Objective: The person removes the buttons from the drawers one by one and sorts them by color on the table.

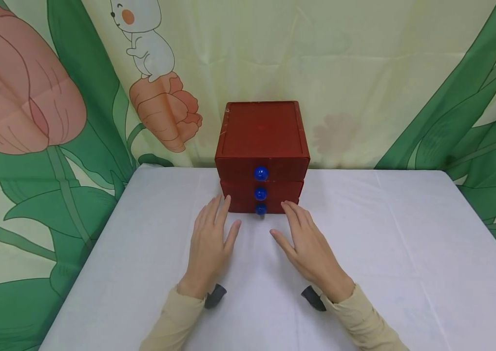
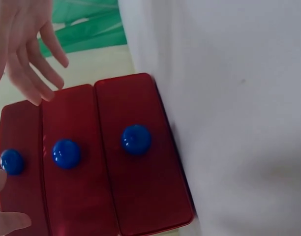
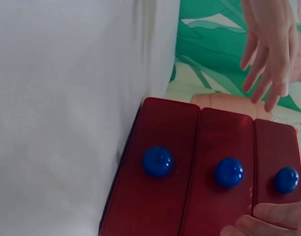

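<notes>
A dark red three-drawer box (image 1: 261,129) stands at the back of the table, all its drawers pushed in. Each drawer front carries a round, shiny blue knob (image 1: 261,173); the three knobs line up one above another. My left hand (image 1: 208,243) is held before the box's lower left corner, fingers straight and thumb apart. Mirroring it at the lower right corner is my right hand (image 1: 311,251), its fingers also extended. Both are empty. In the left wrist view the right hand (image 2: 30,44) shows beside the drawer fronts; the right wrist view shows the left hand (image 3: 273,49) likewise.
A white cloth covers the table (image 1: 362,273). Close behind the box hangs a printed curtain (image 1: 252,48) with tulips, leaves and a white animal on a carrot. Dark straps (image 1: 216,296) show at both wrists, below beige sleeves (image 1: 173,317).
</notes>
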A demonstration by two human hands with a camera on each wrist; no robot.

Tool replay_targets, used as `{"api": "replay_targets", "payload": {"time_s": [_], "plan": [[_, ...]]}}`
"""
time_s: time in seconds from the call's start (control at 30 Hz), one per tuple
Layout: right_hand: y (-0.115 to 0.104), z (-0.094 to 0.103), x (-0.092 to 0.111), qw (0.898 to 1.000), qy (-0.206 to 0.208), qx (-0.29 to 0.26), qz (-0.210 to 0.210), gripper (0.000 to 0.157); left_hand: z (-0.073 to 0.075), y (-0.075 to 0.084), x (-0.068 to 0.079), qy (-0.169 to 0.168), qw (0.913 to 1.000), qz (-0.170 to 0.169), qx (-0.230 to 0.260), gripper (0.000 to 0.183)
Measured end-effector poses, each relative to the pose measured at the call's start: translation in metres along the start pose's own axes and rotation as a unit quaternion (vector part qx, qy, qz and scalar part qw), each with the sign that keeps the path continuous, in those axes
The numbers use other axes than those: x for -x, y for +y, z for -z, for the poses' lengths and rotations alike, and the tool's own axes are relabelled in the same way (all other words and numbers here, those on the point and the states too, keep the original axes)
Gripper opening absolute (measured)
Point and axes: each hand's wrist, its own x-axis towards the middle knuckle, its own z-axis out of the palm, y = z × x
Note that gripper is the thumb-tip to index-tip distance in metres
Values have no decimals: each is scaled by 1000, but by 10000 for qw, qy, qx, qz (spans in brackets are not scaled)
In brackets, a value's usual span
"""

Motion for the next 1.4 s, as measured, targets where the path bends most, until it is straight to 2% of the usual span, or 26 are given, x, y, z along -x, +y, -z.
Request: {"api": "replay_targets", "payload": {"time_s": [0.4, 0.63, 1.0, 1.4], "plan": [[-2, -2, -14, 9982, 114, -567, -161, 60, 4, -2, -22, 579, 9976, -88, 380, 59], [-4, -5, -22, 9948, 122, -1008, -106, 53, 9, -4, -32, 666, 9964, 57, 523, 60], [-7, -6, -36, 9876, 77, -1558, -172, 51, 15, -6, -51, 1005, 9926, -50, 680, 58], [-10, -2, -51, 9800, 59, -1973, -263, 48, 19, -5, -67, 1119, 9869, 115, 1156, 54]]}}
